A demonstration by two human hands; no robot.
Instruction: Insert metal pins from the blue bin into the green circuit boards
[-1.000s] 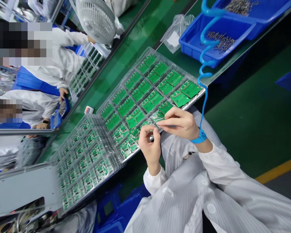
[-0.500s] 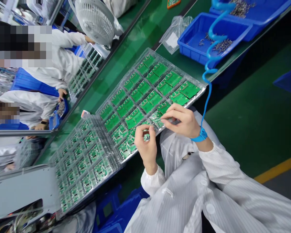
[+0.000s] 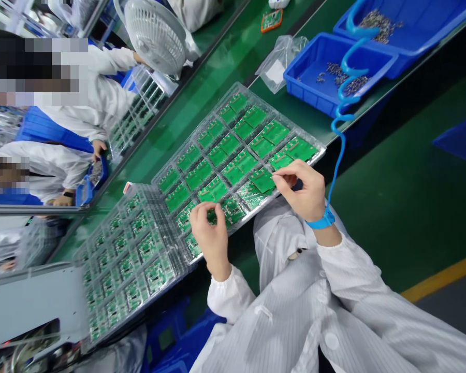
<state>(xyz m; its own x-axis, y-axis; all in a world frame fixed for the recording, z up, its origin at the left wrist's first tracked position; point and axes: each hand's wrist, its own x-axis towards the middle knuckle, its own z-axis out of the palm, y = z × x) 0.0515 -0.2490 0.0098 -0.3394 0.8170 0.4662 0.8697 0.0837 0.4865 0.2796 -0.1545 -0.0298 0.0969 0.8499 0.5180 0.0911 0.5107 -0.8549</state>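
A clear compartment tray holds rows of green circuit boards, some plain and some with small parts on them. My right hand, wearing a blue wrist strap, pinches the edge of a plain green board at the tray's near side. That board lies askew, partly over a compartment with shiny clear film. Further left, my left hand is over the boards with parts, its thumb and forefinger curled together. What is between its fingertips is too small to make out.
Stacked trays of boards adjoin at the left. Blue bins with small metal parts stand upper right, crossed by a blue coiled cord. A plastic bag, an orange-edged board and a fan lie beyond. People in white work opposite.
My left hand has moved left along the tray. My right hand has shifted slightly right and up, and more of the plain board and the filmed compartment now shows.
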